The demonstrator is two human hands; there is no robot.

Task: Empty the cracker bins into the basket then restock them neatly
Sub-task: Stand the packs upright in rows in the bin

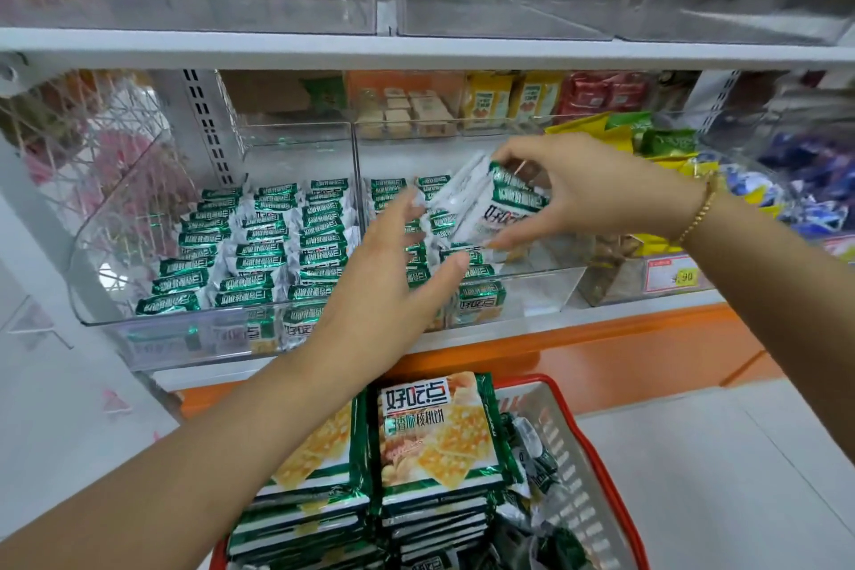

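Two clear plastic cracker bins stand side by side on the white shelf. The left bin [97, 292] holds tidy rows of green-and-white cracker packets [259, 245]. The right bin [541, 287] is partly filled, with bare floor on its right side. My right hand [597, 190] is shut on a small stack of cracker packets [490, 208] above the right bin. My left hand [388, 282] hovers open just left of that stack, over the packets in the right bin. Below, the red basket [597, 467] holds stacked cracker packets [435, 435].
Further clear bins with yellow, green and blue snack bags [661, 143] stand to the right. An upper shelf [416, 49] with clear bins overhangs. A price tag [673, 275] hangs at the right. The orange shelf base [601, 352] runs below.
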